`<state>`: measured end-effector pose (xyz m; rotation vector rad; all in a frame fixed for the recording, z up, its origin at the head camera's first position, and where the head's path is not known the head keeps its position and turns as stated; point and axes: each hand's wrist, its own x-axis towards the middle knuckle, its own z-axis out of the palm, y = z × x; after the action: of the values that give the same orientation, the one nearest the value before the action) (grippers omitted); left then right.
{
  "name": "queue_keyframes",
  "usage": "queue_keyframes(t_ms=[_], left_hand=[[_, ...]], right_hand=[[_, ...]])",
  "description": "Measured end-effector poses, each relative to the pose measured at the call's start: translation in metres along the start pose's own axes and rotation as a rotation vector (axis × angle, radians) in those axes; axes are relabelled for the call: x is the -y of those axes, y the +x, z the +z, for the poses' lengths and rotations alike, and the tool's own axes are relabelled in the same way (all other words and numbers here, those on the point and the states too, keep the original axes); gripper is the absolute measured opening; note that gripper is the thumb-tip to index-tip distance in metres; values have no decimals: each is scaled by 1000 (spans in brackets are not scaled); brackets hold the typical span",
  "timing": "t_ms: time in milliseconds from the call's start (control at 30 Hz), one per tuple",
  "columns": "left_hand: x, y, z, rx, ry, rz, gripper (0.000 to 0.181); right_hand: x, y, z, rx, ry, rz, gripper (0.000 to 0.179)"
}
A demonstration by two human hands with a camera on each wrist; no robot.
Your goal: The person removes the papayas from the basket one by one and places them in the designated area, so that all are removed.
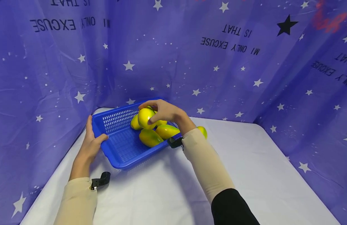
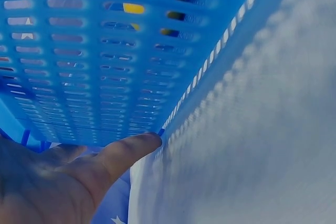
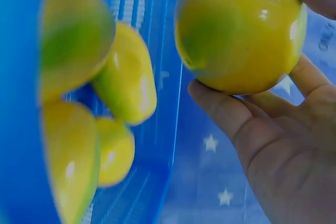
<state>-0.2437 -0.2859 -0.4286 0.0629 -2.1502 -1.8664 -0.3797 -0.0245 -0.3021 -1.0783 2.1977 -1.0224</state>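
Observation:
A blue plastic basket [image 1: 125, 153] with slotted walls is tilted on the white table. My left hand [image 1: 90, 142] grips its left end, the thumb over the rim and fingers along the outside; the left wrist view shows the hand [image 2: 79, 177] against the slotted underside. Over the right part of the basket, my right hand [image 1: 169, 112] holds a shiny yellow-green mango [image 1: 146, 118] between thumb and fingers. The right wrist view shows this mango [image 3: 241, 35] raised above the others. Several mangoes [image 1: 151, 138] lie inside, bunched toward the right end.
Another mango [image 1: 202, 132] shows beyond my right forearm, outside the basket and partly hidden. White cloth covers the table [image 1: 260, 162]. A purple curtain [image 1: 173, 62] with white stars surrounds the back and both sides. Black camera mounts [image 1: 101, 180] stick out from my wrists.

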Motion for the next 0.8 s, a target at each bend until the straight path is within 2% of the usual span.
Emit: queue_keyframes(t_ms=[200, 400, 533, 667, 800], left_hand=[[3, -1, -4, 11, -25, 17, 92], [9, -2, -6, 24, -9, 10, 93], [9, -1, -6, 22, 17, 14, 92], [6, 2, -5, 11, 11, 17, 92], [4, 3, -3, 22, -20, 9, 91]], right_hand=[[-8, -34, -17, -33, 114, -17, 68], [-47, -57, -37, -112, 158, -40, 70], [-65, -78, -50, -163, 182, -55, 68], [-74, -102, -62, -204, 233, -54, 69], [-74, -130, -70, -246, 249, -30, 70]])
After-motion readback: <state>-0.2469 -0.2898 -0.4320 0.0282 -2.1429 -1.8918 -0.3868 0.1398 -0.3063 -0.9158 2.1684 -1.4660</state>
